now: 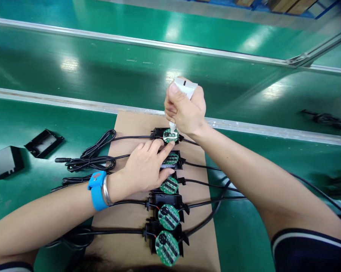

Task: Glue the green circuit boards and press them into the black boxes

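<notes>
My right hand (185, 107) is closed in a fist around a white squeeze tube (186, 87), held nozzle down. The nozzle meets the farthest round green circuit board (170, 136), where white paste shows on the surface. My left hand (147, 164) lies palm down with fingers spread, its index fingertip at the near edge of that board. Under and beside it are more boards, among them one (169, 185) partly covered by the thumb. Two nearer boards (168, 217) rest tilted on black plastic housings (166, 200) with cables at both ends.
A cardboard sheet (193, 226) lies beneath the row of housings. Coiled black cables (91, 162) sit at the left, near two loose black cases (44, 143). Other cables run off to the right. A metal rail (59, 100) crosses the green surface beyond the cardboard.
</notes>
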Tool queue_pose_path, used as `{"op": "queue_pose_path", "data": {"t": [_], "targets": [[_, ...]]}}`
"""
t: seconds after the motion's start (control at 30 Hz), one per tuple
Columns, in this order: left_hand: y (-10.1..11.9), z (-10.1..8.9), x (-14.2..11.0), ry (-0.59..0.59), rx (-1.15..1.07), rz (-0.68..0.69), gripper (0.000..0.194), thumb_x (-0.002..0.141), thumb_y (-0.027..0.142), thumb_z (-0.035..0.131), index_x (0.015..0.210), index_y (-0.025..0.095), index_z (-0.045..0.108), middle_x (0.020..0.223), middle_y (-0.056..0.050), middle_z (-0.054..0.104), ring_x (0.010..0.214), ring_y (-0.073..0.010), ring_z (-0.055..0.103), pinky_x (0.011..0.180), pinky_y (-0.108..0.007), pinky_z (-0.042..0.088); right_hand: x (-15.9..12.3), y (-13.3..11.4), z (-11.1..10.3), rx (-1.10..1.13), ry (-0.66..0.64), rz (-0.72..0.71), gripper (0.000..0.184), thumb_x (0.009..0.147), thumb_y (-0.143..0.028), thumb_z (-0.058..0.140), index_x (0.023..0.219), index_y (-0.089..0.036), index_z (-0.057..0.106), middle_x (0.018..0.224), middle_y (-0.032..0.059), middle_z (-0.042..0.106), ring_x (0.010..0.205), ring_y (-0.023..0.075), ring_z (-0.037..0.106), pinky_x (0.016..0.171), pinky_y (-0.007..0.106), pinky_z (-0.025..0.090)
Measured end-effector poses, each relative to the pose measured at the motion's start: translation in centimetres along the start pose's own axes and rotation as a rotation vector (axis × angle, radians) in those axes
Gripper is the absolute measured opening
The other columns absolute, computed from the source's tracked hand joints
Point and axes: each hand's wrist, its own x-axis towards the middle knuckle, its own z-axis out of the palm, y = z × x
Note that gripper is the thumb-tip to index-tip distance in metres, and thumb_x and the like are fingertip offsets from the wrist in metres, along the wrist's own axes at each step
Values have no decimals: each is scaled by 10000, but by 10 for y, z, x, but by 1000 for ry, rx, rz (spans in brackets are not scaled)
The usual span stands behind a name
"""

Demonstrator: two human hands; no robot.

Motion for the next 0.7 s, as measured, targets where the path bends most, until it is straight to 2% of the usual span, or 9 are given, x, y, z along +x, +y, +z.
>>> {"op": "queue_pose_path", "data": {"t": [0.1,0.3,0.4,0.5,0.6,0.7], "targets": [[1,-1,-1,-7,4,1,710,947,518,497,1513,117,349,1289,-175,508,1106,-322,519,920,-451,462,0,2,1,5,-1,18,534,862,-688,579,682,-231,369,524,-77,293,455,66,245,396,234,192],[-1,0,-1,1,22,13,713,944,540,494,1503,116,367,1272,-177,512,1075,-313,528,908,-453,469,5,8,-3,121,86,115,578,762,-699,689,674,-242,345,487,-105,251,391,51,207,351,230,160],[-5,-3,3,-18,7,19,724,936,542,518,1503,120,365,1280,-172,506,1079,-312,529,915,-458,475,7,-1,-9,121,165,85,533,779,-651,701,632,-233,406,463,-83,340,372,68,329,363,243,291],[-7,-13,3,-62,-18,18,725,939,534,523,1504,109,362,1309,-176,493,1102,-321,528,928,-466,481,4,-23,-14,169,272,-9,451,768,-546,743,607,-222,475,486,-50,442,393,101,446,393,271,378],[-2,-27,-8,-63,-12,34,667,948,485,533,1463,76,417,1308,-191,498,1136,-332,522,951,-472,476,-8,-48,-14,283,254,8,379,738,-446,778,624,-218,498,488,-59,417,367,80,373,359,256,311],[11,-35,-26,-95,2,53,542,976,420,498,1416,104,484,1174,-151,578,1046,-298,571,893,-442,508,-23,-57,-8,316,156,104,403,771,-478,752,649,-224,464,483,-76,334,355,65,281,344,244,235]]}}
